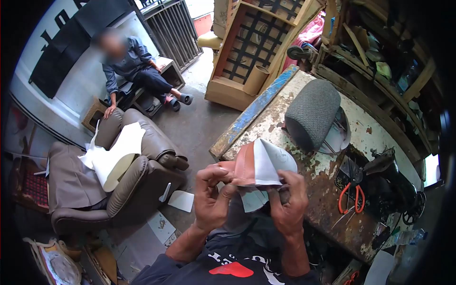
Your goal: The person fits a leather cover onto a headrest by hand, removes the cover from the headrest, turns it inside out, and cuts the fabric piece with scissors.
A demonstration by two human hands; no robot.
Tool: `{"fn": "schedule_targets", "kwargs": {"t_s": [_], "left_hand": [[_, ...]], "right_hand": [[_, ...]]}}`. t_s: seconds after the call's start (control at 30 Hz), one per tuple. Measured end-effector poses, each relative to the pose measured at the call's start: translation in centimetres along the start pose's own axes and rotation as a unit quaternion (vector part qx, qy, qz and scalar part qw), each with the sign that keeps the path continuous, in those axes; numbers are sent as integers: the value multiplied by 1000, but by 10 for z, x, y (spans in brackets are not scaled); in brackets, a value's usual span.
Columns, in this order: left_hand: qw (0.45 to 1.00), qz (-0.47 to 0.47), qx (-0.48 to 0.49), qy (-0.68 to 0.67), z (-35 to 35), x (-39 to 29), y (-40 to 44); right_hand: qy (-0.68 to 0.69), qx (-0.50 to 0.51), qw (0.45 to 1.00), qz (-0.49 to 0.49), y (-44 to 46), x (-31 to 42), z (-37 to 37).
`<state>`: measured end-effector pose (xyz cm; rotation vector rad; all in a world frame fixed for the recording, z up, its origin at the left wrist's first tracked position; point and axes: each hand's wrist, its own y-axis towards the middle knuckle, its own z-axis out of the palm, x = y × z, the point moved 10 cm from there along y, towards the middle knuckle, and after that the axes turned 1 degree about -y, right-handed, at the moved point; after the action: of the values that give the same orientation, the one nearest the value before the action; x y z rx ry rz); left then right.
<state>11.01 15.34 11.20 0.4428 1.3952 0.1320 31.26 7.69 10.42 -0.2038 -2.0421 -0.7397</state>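
Observation:
Between my two hands is a sewn piece of leather-like material (pixel 246 163), brown on one side and whitish on the other, with a stitched seam and pencil-like marks on the pale part. My left hand (pixel 212 197) pinches its brown edge between thumb and fingers. At the pale lower right edge, my right hand (pixel 288 202) grips with thumb and fingers. The piece is held up in front of my chest, beside the worn table's near edge. Its underside is mostly hidden.
On the worn table (pixel 315 172) stand a grey fabric-covered cushion (pixel 313 114), orange-handled pliers (pixel 351 197) and a black sewing machine (pixel 382 173). A brown armchair (pixel 128 190) with white material (pixel 118 154) on it is at left. Another person (pixel 135 66) sits behind it. A wooden frame (pixel 256 42) leans beyond.

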Motion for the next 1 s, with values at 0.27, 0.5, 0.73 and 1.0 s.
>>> {"fn": "schedule_targets", "kwargs": {"t_s": [0.27, 0.5, 0.73, 1.0], "left_hand": [[959, 210, 145, 127, 79, -28, 0], [921, 295, 158, 198, 112, -35, -9], [914, 300, 185, 204, 130, -30, -10], [908, 309, 182, 215, 135, -25, -12]], "right_hand": [[-59, -49, 985, -155, 6, 61, -54], [-54, -71, 994, -59, 0, 30, -66], [17, -103, 994, 44, -6, 3, -80], [-68, -105, 992, 0, -9, 9, -77]]}}
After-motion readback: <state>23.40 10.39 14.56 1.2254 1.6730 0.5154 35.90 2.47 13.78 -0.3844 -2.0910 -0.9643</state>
